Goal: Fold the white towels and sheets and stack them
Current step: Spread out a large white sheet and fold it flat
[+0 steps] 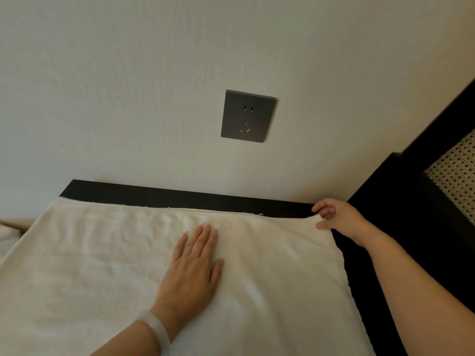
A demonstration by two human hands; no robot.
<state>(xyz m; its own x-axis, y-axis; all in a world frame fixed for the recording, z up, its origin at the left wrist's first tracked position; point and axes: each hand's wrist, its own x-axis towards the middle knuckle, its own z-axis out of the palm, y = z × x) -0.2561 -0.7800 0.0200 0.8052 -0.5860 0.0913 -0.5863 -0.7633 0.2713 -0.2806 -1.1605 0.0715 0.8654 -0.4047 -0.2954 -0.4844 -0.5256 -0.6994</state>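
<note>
From my feed I see a white towel (pixel 102 265) spread flat across the lower half of the frame, covering most of a dark tabletop (pixel 180 195). Only a black strip of that tabletop shows along the towel's far edge, with more of it down the right side. The left hand (pixel 192 265) lies palm down on the towel just left of centre. Its fingers are straight and close together with the thumb set out to the right, pressing on the cloth without gripping it. A pale translucent bracelet (pixel 156 327) sits on that wrist near the bottom edge. The right hand (pixel 334 217) is at the towel's far right corner, centre right in the frame. There the thumb and curled fingers pinch the corner and lift it slightly off the tabletop, and the forearm runs down to the lower right corner. The towel's surface shows soft creases, most of them to the left of the flat hand. Above the table a pale wall (pixel 128 86) fills the upper frame, with a grey wall socket (pixel 248 116) mounted just right of centre. At the right edge a woven cane panel (pixel 457 176) sits in a dark frame. At the far left edge, a bit of another white cloth (pixel 5 232) shows below the table's level.
</note>
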